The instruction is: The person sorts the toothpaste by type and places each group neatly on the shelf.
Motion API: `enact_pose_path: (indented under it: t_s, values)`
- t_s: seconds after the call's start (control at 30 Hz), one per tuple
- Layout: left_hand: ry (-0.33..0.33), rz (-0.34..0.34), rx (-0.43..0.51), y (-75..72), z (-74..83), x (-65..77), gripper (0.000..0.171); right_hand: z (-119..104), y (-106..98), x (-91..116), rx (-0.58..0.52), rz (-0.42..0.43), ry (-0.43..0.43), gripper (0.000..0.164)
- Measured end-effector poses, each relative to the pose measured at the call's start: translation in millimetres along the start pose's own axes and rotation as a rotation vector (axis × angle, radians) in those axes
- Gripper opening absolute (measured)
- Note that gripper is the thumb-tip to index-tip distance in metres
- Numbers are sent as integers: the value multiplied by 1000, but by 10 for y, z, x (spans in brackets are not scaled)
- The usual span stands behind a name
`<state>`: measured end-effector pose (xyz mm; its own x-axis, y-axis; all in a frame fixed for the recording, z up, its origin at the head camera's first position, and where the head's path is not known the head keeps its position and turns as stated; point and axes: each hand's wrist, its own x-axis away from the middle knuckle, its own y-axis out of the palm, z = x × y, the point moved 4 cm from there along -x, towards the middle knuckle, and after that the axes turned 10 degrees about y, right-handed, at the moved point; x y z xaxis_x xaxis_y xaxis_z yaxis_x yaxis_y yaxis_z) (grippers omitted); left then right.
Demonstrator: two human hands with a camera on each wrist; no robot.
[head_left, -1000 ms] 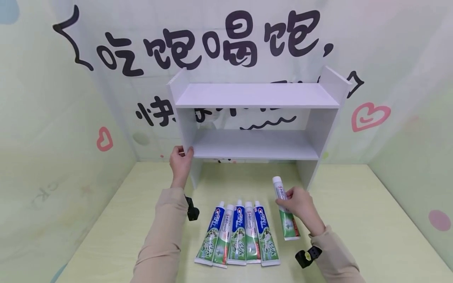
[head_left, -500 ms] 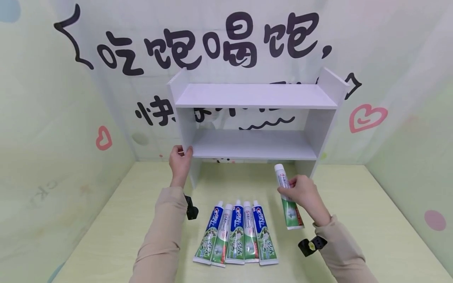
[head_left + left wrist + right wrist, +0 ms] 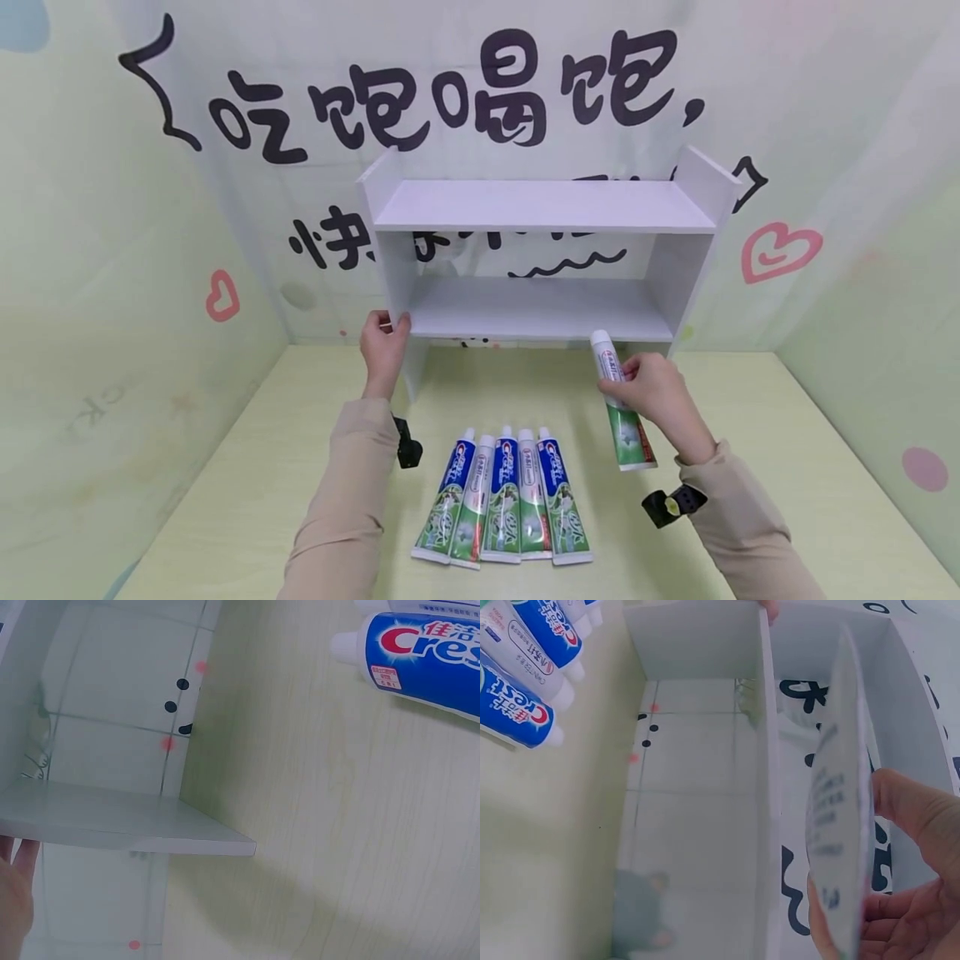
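Observation:
My right hand (image 3: 654, 392) pinches a white-and-green toothpaste tube (image 3: 627, 429) between thumb and fingers. The tube is lifted off the table, cap up and slightly tilted, in front of the shelf's lower right part. In the right wrist view this tube (image 3: 840, 825) shows edge-on and blurred. With my left hand (image 3: 383, 350) I grip the left side panel of the white shelf (image 3: 540, 307) at middle-board height; some fingers are hidden behind the panel. Several toothpaste tubes, blue-green (image 3: 502, 492) and white-green (image 3: 534, 500), lie in a fanned row on the table, caps toward the shelf.
The shelf stands on a pale wood-look table (image 3: 247, 467), its upper board (image 3: 540, 204) above the middle one. Behind it is a printed wall (image 3: 465, 108) with black lettering. Both sides have pale walls. A black wrist camera (image 3: 673, 504) sits on the right wrist.
My right hand has carried its toothpaste tube up toward the shelf and a little to the right. The left hand and the row of tubes stay in place.

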<state>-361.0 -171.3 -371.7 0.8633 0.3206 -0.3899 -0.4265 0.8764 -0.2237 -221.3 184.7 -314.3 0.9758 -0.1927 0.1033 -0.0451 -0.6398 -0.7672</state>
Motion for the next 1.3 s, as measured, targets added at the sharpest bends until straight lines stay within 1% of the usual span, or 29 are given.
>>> enact_pose_path:
  t_s: [0.17,0.37,0.47,0.7,0.97,1.07,1.3]
  values:
    - [-3,-5,6,3,11,-2,32,-42,-102,-20,12,9,-14,34]
    - [-9,1,-3,-5,-16,-8,32,-123,-261,-27,23,0,-29,38]
    - [-3,6,-12,-8,-28,-16,32,-171,-348,-32,31,6,-41,40]
    - [13,7,-15,-17,-35,-17,33,-242,-518,-28,47,19,-34,43]
    - [7,-3,-6,0,-31,13,33,-351,-705,-1,68,61,-53,45]
    - [7,-6,-1,6,-22,14,33,-384,-762,6,66,71,-63,46]
    - [-5,-5,0,7,-20,5,32,-442,-864,-13,85,80,-54,50]
